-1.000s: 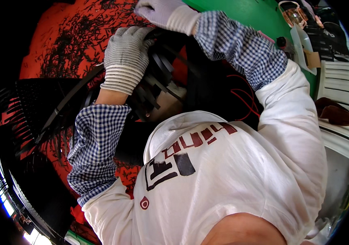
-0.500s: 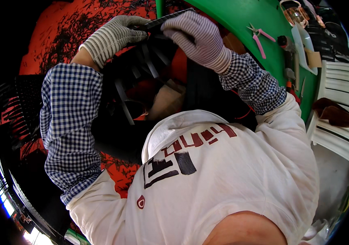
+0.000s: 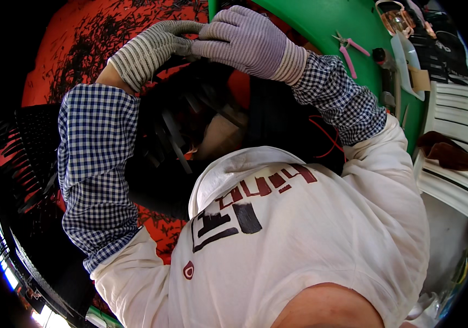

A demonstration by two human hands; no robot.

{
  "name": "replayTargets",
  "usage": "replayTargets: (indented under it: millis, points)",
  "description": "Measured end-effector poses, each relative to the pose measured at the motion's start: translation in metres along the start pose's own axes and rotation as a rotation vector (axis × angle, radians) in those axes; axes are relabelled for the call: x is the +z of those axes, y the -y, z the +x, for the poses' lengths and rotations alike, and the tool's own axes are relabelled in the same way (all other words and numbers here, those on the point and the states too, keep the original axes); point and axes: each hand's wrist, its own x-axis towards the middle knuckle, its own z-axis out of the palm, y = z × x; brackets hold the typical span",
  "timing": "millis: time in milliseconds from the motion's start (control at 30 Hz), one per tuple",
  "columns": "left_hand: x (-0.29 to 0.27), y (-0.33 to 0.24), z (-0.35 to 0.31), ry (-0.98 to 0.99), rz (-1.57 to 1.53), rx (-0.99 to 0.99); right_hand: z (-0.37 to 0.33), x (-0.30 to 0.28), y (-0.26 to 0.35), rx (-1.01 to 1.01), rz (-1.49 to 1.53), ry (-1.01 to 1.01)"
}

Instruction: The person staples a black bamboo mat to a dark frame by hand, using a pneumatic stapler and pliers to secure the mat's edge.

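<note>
My left hand, in a grey-and-white striped glove, bends its fingers inward over dark material. Against its fingertips presses my right hand, in a pale purple striped glove, its fingers close together. What they grip is hidden behind the gloves; a black ribbed strip showed between them a moment earlier. Below the hands, several thin black strips hang or lie at a slant over a dark area. Near them is a tan piece, partly covered.
Small black scraps litter a red surface. On the green table at the right lie pink-handled nippers, a dark hand tool and a white tray. A black perforated piece stands at the left.
My right hand has moved left and come down onto the left fingertips, covering the black ribbed strip. The hanging black strips have shifted. My left hand has barely moved.
</note>
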Motion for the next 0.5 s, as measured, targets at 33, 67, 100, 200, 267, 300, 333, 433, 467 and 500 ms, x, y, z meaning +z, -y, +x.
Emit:
replayTargets:
  millis: [33,67,100,200,267,300,333,433,467,500]
  points:
    - [0.000,0.000,0.001,0.002,0.000,0.004,0.000,0.000,-0.001,0.001,-0.003,0.002]
    - [-0.002,0.001,0.000,0.001,-0.012,0.023,0.001,0.002,-0.001,-0.011,0.002,0.036]
    - [-0.002,0.003,0.000,-0.001,-0.024,0.042,0.002,0.003,-0.002,-0.024,0.007,0.069]
    - [-0.002,-0.004,-0.004,0.006,-0.064,0.043,0.007,0.002,-0.002,-0.042,0.080,-0.001]
    - [0.002,-0.010,-0.010,-0.058,-0.041,0.003,0.007,0.009,-0.005,-0.003,0.149,-0.080]
    - [0.006,-0.013,-0.015,-0.120,-0.017,-0.039,0.008,0.014,-0.006,0.039,0.219,-0.159]
    - [0.014,-0.015,-0.021,-0.174,-0.115,-0.047,0.006,0.019,-0.007,0.038,0.224,-0.158]
    - [0.027,-0.001,-0.023,-0.575,0.505,0.275,-0.004,0.024,-0.013,0.141,0.295,-0.269]
    - [0.030,0.000,-0.028,-0.605,0.543,0.236,-0.006,0.023,-0.015,0.189,0.351,-0.243]
    - [0.033,-0.001,-0.030,-0.601,0.539,0.235,-0.006,0.023,-0.017,0.239,0.406,-0.217]
